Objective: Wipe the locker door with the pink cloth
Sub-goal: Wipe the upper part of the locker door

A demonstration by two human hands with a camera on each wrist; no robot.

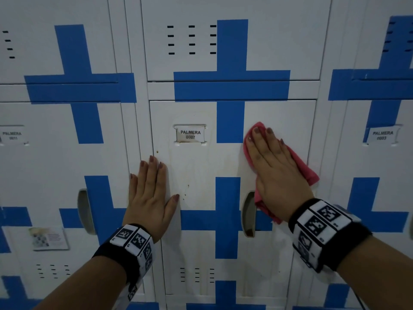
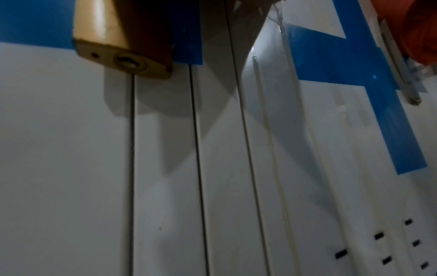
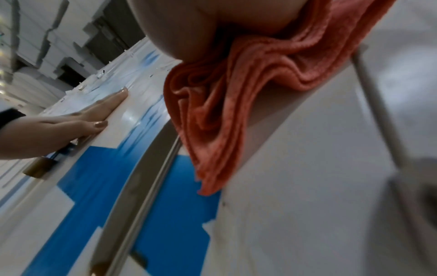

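Observation:
The white locker door with blue tape crosses carries a name tag reading PALMERA 0007. My right hand lies flat with straight fingers on the pink cloth, pressing it against the door's right side. Folds of the pink cloth hang below the palm in the right wrist view. My left hand rests flat on the door's left edge, fingers straight and together, holding nothing. Faint brownish stains mark the door between the hands.
A recessed handle sits just below the cloth. A brass padlock hangs by the left wrist. Neighbouring lockers with the same blue crosses stand on both sides. A small paper card is stuck on the left locker.

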